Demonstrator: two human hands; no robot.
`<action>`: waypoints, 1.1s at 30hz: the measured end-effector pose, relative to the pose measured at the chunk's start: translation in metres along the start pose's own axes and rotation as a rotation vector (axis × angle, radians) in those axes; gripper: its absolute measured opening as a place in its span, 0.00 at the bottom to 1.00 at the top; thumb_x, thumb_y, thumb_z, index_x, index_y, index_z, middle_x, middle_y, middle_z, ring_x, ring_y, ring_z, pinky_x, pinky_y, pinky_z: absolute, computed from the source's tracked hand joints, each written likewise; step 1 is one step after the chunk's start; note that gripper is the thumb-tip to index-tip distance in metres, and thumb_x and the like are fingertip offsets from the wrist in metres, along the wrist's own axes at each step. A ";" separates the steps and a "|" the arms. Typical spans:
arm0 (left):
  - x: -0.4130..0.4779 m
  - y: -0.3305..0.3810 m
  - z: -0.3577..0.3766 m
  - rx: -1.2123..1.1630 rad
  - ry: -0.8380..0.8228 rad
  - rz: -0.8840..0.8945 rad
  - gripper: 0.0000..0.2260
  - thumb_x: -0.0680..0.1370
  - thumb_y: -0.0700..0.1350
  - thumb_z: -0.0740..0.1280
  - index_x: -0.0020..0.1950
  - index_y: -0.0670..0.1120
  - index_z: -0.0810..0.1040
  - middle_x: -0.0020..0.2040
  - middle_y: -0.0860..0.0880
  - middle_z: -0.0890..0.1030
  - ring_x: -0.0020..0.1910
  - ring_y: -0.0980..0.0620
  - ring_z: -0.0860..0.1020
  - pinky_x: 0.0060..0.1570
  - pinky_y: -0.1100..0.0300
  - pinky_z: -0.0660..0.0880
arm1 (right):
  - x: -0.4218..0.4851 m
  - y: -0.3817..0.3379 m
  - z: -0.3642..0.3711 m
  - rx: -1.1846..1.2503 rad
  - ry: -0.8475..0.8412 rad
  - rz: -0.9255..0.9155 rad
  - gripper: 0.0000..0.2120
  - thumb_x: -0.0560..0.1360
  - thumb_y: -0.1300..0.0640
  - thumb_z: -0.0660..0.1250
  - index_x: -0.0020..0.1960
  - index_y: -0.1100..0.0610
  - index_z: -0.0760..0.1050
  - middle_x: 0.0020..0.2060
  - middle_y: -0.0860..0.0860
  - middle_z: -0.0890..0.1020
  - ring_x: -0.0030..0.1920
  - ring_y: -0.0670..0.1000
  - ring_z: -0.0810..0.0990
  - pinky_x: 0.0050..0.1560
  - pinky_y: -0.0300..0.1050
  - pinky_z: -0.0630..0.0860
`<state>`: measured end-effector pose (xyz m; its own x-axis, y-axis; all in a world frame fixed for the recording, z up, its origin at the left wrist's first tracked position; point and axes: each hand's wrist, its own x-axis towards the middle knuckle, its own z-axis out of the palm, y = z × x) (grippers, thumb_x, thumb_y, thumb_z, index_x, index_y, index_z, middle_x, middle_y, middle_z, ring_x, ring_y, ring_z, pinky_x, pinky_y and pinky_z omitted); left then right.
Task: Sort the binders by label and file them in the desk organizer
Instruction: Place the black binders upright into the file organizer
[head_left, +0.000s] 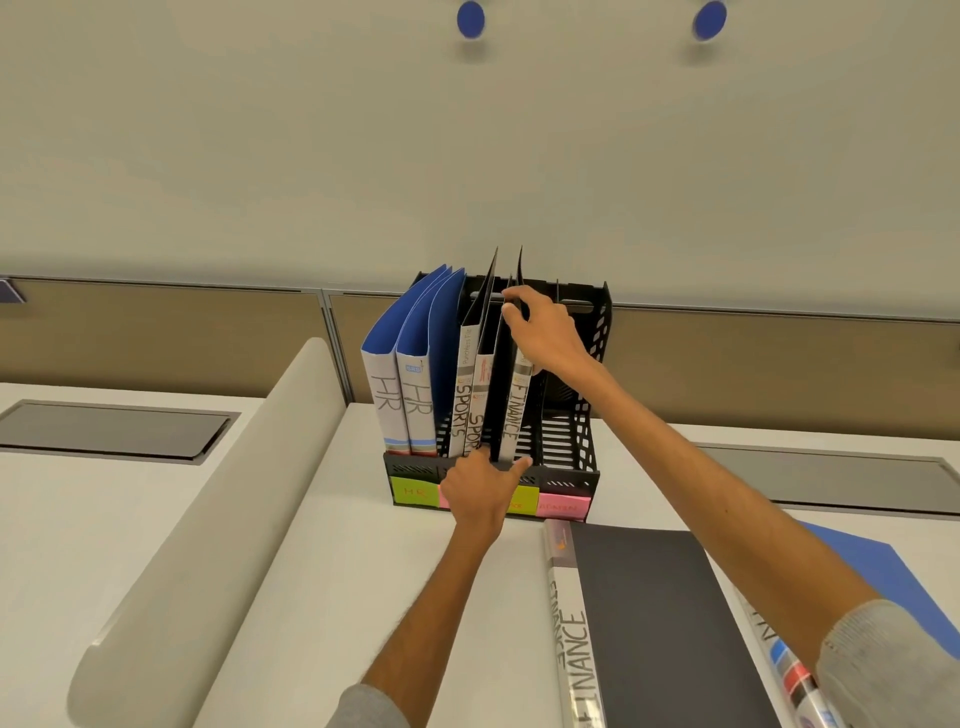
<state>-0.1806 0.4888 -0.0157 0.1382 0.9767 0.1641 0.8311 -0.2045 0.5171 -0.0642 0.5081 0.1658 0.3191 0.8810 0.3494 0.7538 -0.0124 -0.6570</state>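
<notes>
Fingers (514, 304) of the right hand (545, 332) were curled over the top edge of the standing FINANCE binder (511, 410) and gripped it. The left hand (478, 493) was at the front of the organizer (571, 441). Its thumb and a finger pinched the bottom of the same binder. That binder stood up in a middle slot of the organizer, just above a yellow note (524, 501) on the front.

Two SPORTS binders (460, 410) stood in the organizer just left of it. Two blue HR binders (400, 400) stood at the organizer's left end. The slot at the right end of the organizer held no binder. A green note (413, 491) marked HR was stuck on the organizer's front left, and a pink note (563, 504) on its front right.

In front of the organizer, to the right, a flat FINANCE binder (665, 623) lay on the white desk (311, 571). A blue binder (904, 577) lay partly under it. High on the wall behind the organizer were two blue dots (470, 18).
</notes>
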 end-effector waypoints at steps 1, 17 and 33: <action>0.001 0.000 0.001 -0.005 0.006 -0.002 0.27 0.70 0.71 0.64 0.49 0.48 0.82 0.42 0.48 0.83 0.44 0.46 0.82 0.38 0.57 0.72 | 0.000 0.000 -0.001 0.005 -0.006 0.010 0.18 0.82 0.50 0.58 0.71 0.52 0.69 0.39 0.42 0.77 0.33 0.39 0.75 0.46 0.40 0.76; -0.009 -0.013 0.000 -0.204 -0.003 0.071 0.20 0.76 0.57 0.67 0.65 0.49 0.78 0.51 0.47 0.85 0.49 0.46 0.82 0.46 0.53 0.79 | -0.017 -0.007 -0.004 0.339 -0.355 0.175 0.35 0.80 0.38 0.55 0.76 0.37 0.34 0.79 0.54 0.49 0.77 0.63 0.56 0.63 0.74 0.68; -0.096 -0.029 -0.024 -0.314 -0.079 0.068 0.22 0.77 0.55 0.67 0.68 0.47 0.73 0.48 0.49 0.85 0.51 0.47 0.82 0.52 0.54 0.74 | -0.114 0.017 -0.016 0.539 -0.318 0.360 0.31 0.81 0.36 0.43 0.80 0.48 0.45 0.79 0.54 0.54 0.77 0.57 0.57 0.72 0.69 0.57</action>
<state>-0.2307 0.3997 -0.0264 0.2393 0.9597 0.1476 0.6136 -0.2673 0.7430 -0.0788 0.3994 0.1258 0.2499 0.9623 -0.1077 0.2188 -0.1645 -0.9618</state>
